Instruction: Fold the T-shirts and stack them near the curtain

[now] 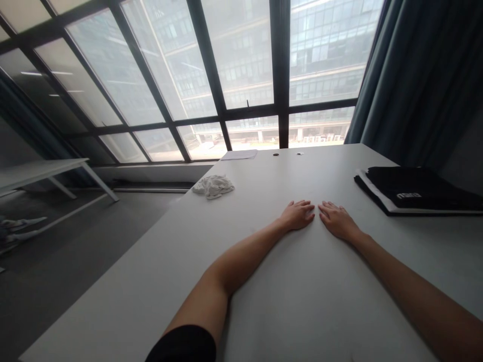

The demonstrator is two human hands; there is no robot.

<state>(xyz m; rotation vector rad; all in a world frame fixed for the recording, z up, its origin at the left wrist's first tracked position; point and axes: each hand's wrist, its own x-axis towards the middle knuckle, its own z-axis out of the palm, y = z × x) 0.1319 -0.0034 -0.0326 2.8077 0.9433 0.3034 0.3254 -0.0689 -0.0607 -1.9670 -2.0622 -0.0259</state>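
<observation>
My left hand (pixel 298 215) lies palm down on the white table (pixel 264 296), its fingers stretched out and holding nothing. Just to its right, my right hand (pixel 337 219) rests flat on the same surface, also with nothing in it. A small gap separates the fingertips of the two hands. Left of my left hand sits a crumpled white cloth (pixel 214 186). On the right lies a folded black garment (pixel 418 190) with white lettering and a white layer showing at its edge. Neither hand touches the cloth or the garment.
White paper (pixel 239 155) lies at the table's far left corner. Two small round holes (pixel 275 154) are near the far edge. Large windows (pixel 245 60) stand behind, with a dark blue curtain (pixel 407 85) at right. Another white table (pixel 45 168) stands across the floor at left.
</observation>
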